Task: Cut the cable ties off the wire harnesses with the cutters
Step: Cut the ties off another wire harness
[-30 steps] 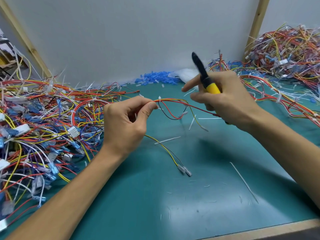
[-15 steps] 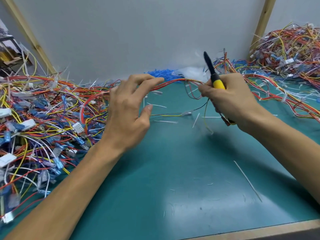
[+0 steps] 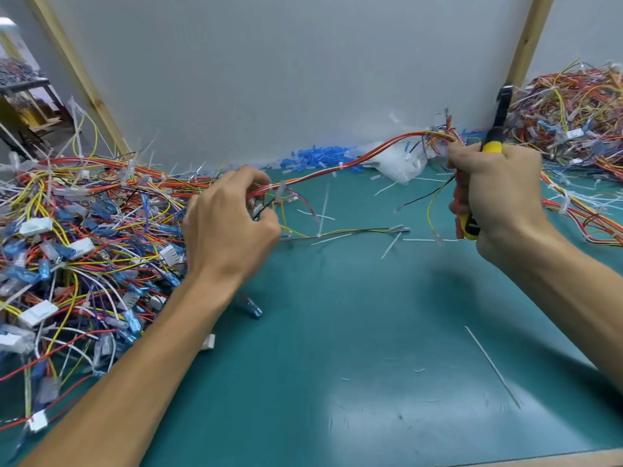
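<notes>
Your green mat on the table (image 3: 337, 332) looks matt and scuffed, with a dull sheen. Left of it, the glossy plastic-sheathed wire harnesses (image 3: 84, 230) carry white plastic connectors (image 3: 36, 313). The yellow-and-black cutters (image 3: 493, 146) have smooth handles; bare wooden battens (image 3: 526, 38) look matt.

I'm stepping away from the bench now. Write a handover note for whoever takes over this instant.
Left hand: at the edge of the left pile, fingers curled on the near end of a red-orange harness.
Right hand: grip shut on the yellow-handled cutters and pinching that harness's far end; cutter tip points up, away from the work.
The harness spans between the hands above the green mat. White ties remain on it.
Done: cut tie scraps lie on the mat; a second heap of harnesses sits far right.
Left: snip the ties on this harness, then work through the left pile.
</notes>
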The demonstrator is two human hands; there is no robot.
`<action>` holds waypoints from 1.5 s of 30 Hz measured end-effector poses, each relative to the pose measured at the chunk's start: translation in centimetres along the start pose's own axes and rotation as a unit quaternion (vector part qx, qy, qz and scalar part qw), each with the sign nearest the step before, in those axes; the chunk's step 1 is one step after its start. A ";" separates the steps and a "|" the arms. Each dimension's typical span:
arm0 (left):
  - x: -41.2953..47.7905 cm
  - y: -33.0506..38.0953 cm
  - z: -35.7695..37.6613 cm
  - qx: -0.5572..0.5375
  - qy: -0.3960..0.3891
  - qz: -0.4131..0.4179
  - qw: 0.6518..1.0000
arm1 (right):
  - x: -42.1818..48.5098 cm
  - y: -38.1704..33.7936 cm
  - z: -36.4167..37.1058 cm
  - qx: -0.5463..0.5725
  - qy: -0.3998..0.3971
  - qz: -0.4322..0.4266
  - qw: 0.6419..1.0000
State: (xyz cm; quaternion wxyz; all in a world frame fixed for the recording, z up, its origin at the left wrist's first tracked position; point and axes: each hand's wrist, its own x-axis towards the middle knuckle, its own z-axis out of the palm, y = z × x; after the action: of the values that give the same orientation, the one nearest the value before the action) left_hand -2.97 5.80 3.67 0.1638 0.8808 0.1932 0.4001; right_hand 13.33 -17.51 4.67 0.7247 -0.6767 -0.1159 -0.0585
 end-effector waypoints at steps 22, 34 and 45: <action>0.5 -0.6 0.5 -0.520 -0.211 -0.209 0.801 | 0.1 0.2 0.2 -0.067 -0.059 -0.042 0.995; 0.3 0.6 0.5 -0.597 -0.184 -0.202 0.755 | -0.8 1.7 0.6 -0.280 -0.175 -0.112 0.937; 0.0 1.2 0.2 -0.731 -0.192 -0.219 0.617 | -1.2 2.4 1.2 -0.262 -0.208 -0.139 0.932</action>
State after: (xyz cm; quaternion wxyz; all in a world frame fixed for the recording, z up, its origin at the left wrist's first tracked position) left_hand -2.59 4.71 4.06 0.8698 0.4581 -0.0115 0.1828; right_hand 12.62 -16.18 2.16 0.4663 -0.8165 -0.3373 -0.0453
